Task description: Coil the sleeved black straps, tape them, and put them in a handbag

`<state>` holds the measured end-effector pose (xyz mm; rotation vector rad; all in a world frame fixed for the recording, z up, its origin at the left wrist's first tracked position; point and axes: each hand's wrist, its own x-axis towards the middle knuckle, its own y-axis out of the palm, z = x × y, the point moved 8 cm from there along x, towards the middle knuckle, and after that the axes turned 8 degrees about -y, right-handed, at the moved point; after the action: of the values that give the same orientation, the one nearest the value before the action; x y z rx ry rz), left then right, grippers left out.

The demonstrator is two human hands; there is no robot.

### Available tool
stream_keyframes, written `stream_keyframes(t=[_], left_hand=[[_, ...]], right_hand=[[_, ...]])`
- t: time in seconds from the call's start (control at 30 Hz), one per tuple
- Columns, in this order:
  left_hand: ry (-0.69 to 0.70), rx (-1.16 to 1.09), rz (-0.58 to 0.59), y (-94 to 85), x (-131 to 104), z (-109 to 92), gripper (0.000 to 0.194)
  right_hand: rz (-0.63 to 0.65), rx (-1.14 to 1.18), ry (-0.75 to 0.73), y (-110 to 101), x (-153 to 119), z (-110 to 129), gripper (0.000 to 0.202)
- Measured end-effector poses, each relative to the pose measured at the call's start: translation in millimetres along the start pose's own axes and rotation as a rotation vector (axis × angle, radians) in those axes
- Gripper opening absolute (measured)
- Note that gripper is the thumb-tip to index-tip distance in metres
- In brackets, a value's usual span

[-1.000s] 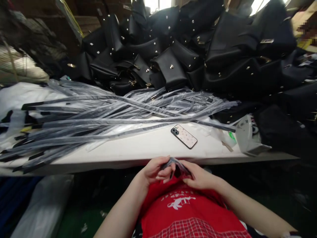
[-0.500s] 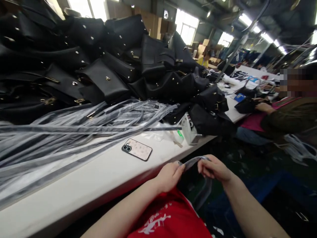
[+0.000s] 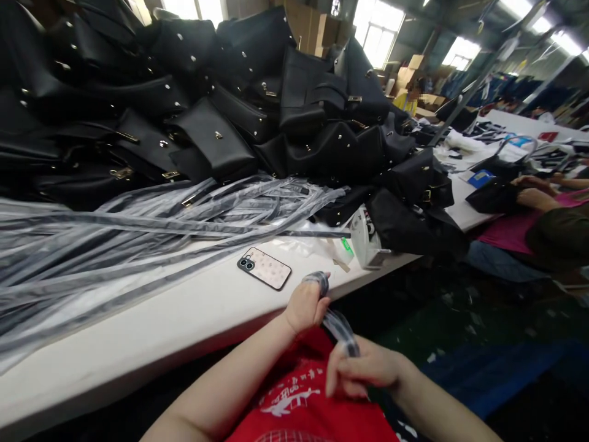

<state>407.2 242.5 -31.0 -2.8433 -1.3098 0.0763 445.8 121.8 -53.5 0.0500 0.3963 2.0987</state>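
Note:
My left hand point(image 3: 304, 304) is closed on the upper end of a plastic-sleeved strap point(image 3: 337, 323), just off the front edge of the white table point(image 3: 184, 319). My right hand point(image 3: 363, 372) grips the same strap lower down, above my red shirt. The strap runs diagonally between the two hands. A phone point(image 3: 265, 268) with a pale patterned back lies on the table just beyond my left hand.
Many plastic-sleeved straps point(image 3: 138, 227) spread across the table's left. A big heap of black handbags point(image 3: 216, 110) fills the back. A white cup-like item point(image 3: 365, 242) lies by the phone. Another person point(image 3: 543, 227) sits at the right.
The camera swung right then slightly back. My right hand has dropped down and toward me along the strap, and my left hand has lifted a little, so the strap now slants between them.

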Motion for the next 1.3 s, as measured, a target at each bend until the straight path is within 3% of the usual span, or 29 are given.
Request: stream_keyframes(t=[0.07,0.13,0.17,0.23,0.27,0.33,0.37,0.43,0.5,0.53,0.57,0.63,0.73,0.8,0.87,0.93,1.03,1.13,1.2,1.27,1.3], left_hand=[[-0.063,0.114,0.101,6.5,-10.2,13.4,0.032],[-0.201,0.081,0.251,20.2,-20.8,22.7,0.047],[-0.27,0.028,0.325,28.2,-25.6,23.3,0.056],[-0.389,-0.096,0.454,43.1,-32.0,17.0,0.07],[-0.448,-0.173,0.513,49.4,-33.3,12.0,0.075],[-0.492,-0.338,0.525,50.6,-26.5,-1.7,0.077],[-0.452,-0.415,0.442,41.9,-17.1,-9.1,0.076],[-0.273,-0.502,0.157,7.2,2.5,-20.6,0.064],[-0.066,-0.412,-0.097,-30.1,8.1,-26.0,0.046],[0.002,-0.306,-0.128,-39.3,6.4,-26.0,0.04],[0.037,-0.175,-0.097,-41.0,3.1,-23.6,0.036],[0.049,0.105,0.039,-30.9,-8.7,-14.2,0.034],[-0.107,0.219,0.273,-4.6,-28.9,3.4,0.045],[-0.332,-0.004,0.425,13.3,-37.9,12.0,0.061],[-0.545,-0.36,0.538,27.6,-41.2,11.3,0.072],[-0.634,-0.7,0.558,29.8,-33.6,0.4,0.075],[-0.576,-1.007,0.456,9.3,-9.8,-20.7,0.074],[-0.451,-1.049,0.303,-18.2,12.8,-35.1,0.067],[-0.298,-0.89,0.108,-37.7,24.7,-36.2,0.062],[-0.068,-0.435,-0.089,-50.7,27.4,-39.0,0.065],[0.038,-0.158,-0.137,-48.4,24.3,-40.7,0.067]], right_hand=[[-0.289,-0.123,-0.044,-46.2,-16.4,25.7,0.057],[-0.579,-0.467,-0.043,-92.1,-35.7,52.7,0.043],[-0.643,-0.653,-0.059,-103.4,-40.4,64.9,0.038],[-0.61,-0.911,-0.117,-100.4,-34.1,75.1,0.049],[-0.562,-0.948,-0.144,-90.2,-25.9,72.0,0.054],[-0.488,-0.873,-0.122,-63.5,-5.9,52.0,0.042],[-0.432,-0.795,-0.081,-47.0,4.5,37.6,0.032],[-0.217,-0.605,-0.006,-7.9,20.3,10.4,0.033],[0.039,-0.405,0.012,24.3,19.5,0.1,0.04],[0.074,-0.306,-0.016,26.4,13.7,5.2,0.043],[0.027,-0.223,-0.055,16.5,6.3,15.1,0.046],[-0.183,-0.15,-0.098,-25.0,-11.1,36.3,0.05],[-0.372,-0.408,-0.011,-82.4,-29.3,53.9,0.04],[-0.41,-0.67,0.017,-99.3,-29.2,59.5,0.035],[-0.411,-0.848,-0.013,-98.4,-21.0,58.3,0.047],[-0.421,-0.907,-0.03,-91.4,-11.2,48.3,0.055],[-0.584,-0.899,-0.044,-89.0,-5.2,31.2,0.044],[-0.656,-0.77,-0.028,-79.1,0.6,12.4,0.037],[-0.491,-0.612,-0.007,-54.9,13.7,1.2,0.04],[-0.269,-0.428,-0.024,-23.9,25.6,1.3,0.046],[-0.219,-0.333,-0.049,-14.7,28.5,6.8,0.048]])
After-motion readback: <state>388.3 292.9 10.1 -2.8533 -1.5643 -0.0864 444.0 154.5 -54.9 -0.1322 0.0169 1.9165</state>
